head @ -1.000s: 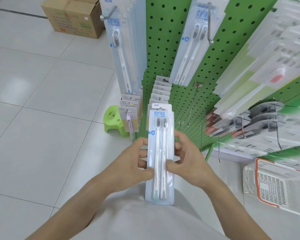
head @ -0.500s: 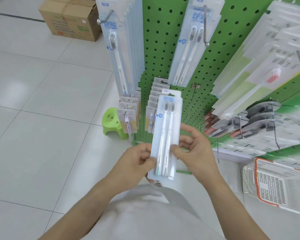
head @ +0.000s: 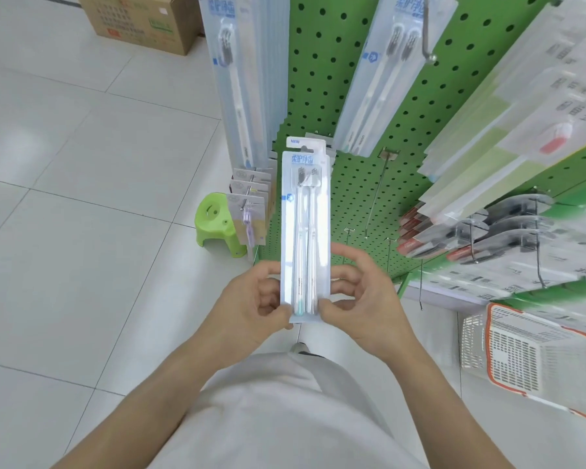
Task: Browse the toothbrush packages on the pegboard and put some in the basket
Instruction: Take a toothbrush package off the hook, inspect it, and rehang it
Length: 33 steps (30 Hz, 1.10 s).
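- Both hands are on one toothbrush pack (head: 305, 231), held upright in front of the green pegboard (head: 322, 89).
- The left hand (head: 251, 306) pinches the pack's lower left edge — thumb on the front near the bottom corner, fingers curled behind.
- The right hand (head: 362, 299) grips the lower right edge, thumb on the front, fingers bent around the back.
- Two brushes sit side by side in the pack, heads up, under a blue label and a "NEW" tab.
- More packs (head: 383, 76) hang from hooks on the pegboard above.
- The basket (head: 535, 360) — white mesh with an orange rim — sits low to the right, well apart from the pack.
- A green stool (head: 217, 225) stands on the tiled floor at the board's foot, with a cardboard box (head: 142, 22) further off.
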Available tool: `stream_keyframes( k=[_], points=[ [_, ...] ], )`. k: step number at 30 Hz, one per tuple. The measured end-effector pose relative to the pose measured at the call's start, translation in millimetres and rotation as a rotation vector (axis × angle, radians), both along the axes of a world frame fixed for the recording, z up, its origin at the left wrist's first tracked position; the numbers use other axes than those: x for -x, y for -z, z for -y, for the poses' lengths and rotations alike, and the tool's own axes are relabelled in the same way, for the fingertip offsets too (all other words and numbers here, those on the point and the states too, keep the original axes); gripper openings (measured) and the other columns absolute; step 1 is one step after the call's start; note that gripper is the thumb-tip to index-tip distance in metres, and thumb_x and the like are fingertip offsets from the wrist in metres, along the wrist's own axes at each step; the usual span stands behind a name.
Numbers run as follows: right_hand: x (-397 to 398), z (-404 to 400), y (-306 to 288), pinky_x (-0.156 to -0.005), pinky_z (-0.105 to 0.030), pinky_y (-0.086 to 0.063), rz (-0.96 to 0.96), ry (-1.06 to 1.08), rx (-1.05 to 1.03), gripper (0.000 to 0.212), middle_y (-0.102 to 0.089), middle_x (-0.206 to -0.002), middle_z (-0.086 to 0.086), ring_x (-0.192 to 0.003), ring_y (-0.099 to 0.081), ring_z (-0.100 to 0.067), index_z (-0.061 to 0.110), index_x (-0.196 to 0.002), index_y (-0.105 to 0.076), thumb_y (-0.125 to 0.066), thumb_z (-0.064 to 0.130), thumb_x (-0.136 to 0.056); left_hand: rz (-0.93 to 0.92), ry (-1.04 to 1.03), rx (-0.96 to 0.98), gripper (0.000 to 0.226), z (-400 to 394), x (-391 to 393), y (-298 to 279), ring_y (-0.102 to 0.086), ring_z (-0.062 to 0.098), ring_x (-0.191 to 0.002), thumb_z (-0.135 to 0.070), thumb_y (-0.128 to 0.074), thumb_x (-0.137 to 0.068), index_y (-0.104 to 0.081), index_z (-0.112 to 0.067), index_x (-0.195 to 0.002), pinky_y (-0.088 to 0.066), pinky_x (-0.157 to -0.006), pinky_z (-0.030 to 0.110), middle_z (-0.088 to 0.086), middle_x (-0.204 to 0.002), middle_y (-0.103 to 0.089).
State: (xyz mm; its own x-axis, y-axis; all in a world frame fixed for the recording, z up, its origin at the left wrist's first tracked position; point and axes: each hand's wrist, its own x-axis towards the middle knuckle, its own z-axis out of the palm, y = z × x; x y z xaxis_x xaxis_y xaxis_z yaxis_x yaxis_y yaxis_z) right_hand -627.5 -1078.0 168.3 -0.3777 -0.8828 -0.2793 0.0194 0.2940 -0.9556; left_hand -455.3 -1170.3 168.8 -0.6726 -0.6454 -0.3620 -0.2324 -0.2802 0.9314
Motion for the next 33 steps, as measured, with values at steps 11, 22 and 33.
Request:
stream_keyframes(
  k=[11,22,33],
  points=[
    [-19.8,-1.6,6.1,-0.07,-0.037,-0.062,0.078,0.004,0.032,0.094,-0.071,-0.101,-0.01,-0.093,-0.072,-0.024,0.035,-0.142,-0.047,-0.087,-0.01,-0.069,-0.069,-0.019,-0.037,0.049,3.3,-7.2,-4.1,-0.068,0.018,-0.07,0.016,-0.057,-0.092,-0.055,-0.011,-0.133,-0.055,-0.071,0.023,0.009,-0.092,-0.077],
    [-1.1,-7.5,2.7,-0.073,-0.036,-0.061,0.228,-0.118,-0.175,0.043,-0.078,-0.094,-0.017,-0.078,-0.074,-0.03,0.004,-0.106,-0.074,-0.087,-0.01,-0.067,-0.001,-0.011,-0.058,0.024,2.7,-7.3,2.6,-0.068,0.025,-0.063,0.003,-0.061,-0.096,-0.06,-0.004,-0.119,-0.056,-0.06,0.03,0.022,-0.086,-0.075],
    [7.4,3.9,-2.5,-0.051,-0.03,-0.054,0.139,-0.083,-0.041,0.041,-0.068,-0.093,-0.027,-0.06,-0.067,-0.023,-0.001,-0.1,-0.06,-0.084,0.015,-0.071,0.114,0.071,0.033,0.033,6.1,-12.2,4.6,-0.066,0.019,-0.062,-0.02,-0.074,-0.089,-0.062,-0.026,-0.119,-0.054,-0.062,0.027,0.012,-0.086,-0.072]
  ],
)
